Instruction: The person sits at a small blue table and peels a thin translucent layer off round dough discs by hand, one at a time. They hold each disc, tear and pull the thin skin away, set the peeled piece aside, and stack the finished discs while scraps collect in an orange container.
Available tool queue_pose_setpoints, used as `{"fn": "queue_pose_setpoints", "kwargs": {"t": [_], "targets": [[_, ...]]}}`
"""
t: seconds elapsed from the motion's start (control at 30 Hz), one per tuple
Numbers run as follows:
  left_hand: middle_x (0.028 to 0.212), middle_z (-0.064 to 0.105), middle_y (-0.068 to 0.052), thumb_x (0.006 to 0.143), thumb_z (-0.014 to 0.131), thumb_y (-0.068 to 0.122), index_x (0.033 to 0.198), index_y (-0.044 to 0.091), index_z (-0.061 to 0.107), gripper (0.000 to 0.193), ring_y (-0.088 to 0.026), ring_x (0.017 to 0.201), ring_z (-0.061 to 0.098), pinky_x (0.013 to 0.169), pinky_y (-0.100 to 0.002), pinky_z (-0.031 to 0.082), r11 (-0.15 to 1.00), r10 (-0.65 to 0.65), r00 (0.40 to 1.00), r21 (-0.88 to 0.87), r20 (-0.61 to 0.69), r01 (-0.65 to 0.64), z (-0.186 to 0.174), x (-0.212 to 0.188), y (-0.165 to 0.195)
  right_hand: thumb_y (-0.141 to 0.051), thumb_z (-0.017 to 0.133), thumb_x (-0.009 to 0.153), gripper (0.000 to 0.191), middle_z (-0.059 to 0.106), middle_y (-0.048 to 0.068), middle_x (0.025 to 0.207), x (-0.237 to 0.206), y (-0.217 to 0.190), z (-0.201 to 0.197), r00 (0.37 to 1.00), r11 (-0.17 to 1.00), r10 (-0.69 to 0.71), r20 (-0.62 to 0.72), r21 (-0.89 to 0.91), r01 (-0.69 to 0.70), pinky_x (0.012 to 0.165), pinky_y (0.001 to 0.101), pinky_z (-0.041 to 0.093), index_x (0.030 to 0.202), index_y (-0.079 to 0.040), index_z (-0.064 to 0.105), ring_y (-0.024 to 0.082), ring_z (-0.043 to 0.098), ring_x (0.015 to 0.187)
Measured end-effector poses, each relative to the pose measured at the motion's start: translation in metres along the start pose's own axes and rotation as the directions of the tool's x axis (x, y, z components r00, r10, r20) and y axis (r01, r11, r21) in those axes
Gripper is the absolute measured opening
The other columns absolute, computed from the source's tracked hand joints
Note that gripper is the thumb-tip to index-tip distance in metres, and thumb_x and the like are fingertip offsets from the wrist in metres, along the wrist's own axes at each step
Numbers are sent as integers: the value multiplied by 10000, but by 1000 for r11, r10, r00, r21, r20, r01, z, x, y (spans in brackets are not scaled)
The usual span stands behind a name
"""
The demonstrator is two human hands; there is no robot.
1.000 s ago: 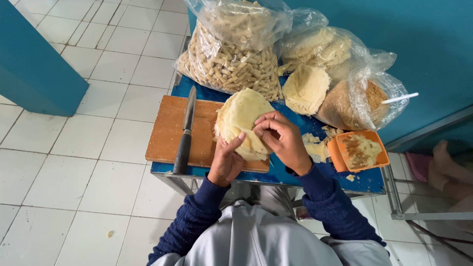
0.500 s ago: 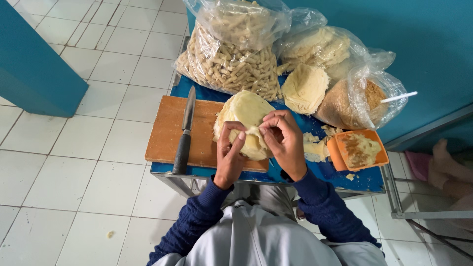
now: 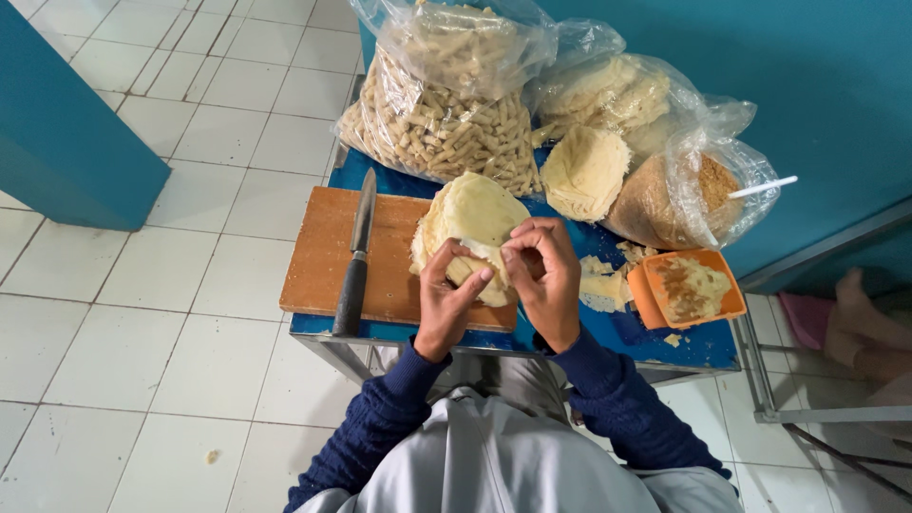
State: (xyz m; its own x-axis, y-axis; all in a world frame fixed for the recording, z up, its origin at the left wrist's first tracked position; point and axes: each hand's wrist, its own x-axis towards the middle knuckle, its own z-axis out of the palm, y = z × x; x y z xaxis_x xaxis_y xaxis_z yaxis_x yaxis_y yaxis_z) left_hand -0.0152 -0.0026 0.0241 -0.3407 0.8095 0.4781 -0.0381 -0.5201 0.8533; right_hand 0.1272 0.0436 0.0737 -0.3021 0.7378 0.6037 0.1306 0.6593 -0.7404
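Observation:
A stack of thin pale round wrappers [image 3: 475,214] lies on the right part of a wooden cutting board [image 3: 318,256]. My left hand [image 3: 446,304] and my right hand [image 3: 541,275] meet over the near edge of the stack, fingers pinching the top wrapper between them. Both thumbs and forefingers are closed on its edge. A large dark-handled knife [image 3: 356,261] rests on the board to the left of my hands.
The board sits on a small blue table [image 3: 703,347]. Behind it stand a big clear bag of rolled sticks [image 3: 446,123], a bag of wrappers [image 3: 608,95], a loose wrapper stack [image 3: 584,171] and a bag of brown filling [image 3: 674,195]. An orange container [image 3: 689,290] is at right. White tiled floor surrounds.
My hands have drawn closer together at the near edge of the stack, and the fingers have closed on the top wrapper's edge.

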Motion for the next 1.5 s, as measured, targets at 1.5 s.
{"fn": "queue_pose_setpoints", "kwargs": {"t": [1.5], "targets": [[915,482,-28,963,574,151,928,31,528,133,-146,942,441,882,-280,377,996,-84,996,-40,11,84,-9,-11,-5,-128,531,1155,106,573,65,952,7,33,7,996,997,83,15,-2,-83,754,256,468,1150,-28,566,84,535,847]]}}
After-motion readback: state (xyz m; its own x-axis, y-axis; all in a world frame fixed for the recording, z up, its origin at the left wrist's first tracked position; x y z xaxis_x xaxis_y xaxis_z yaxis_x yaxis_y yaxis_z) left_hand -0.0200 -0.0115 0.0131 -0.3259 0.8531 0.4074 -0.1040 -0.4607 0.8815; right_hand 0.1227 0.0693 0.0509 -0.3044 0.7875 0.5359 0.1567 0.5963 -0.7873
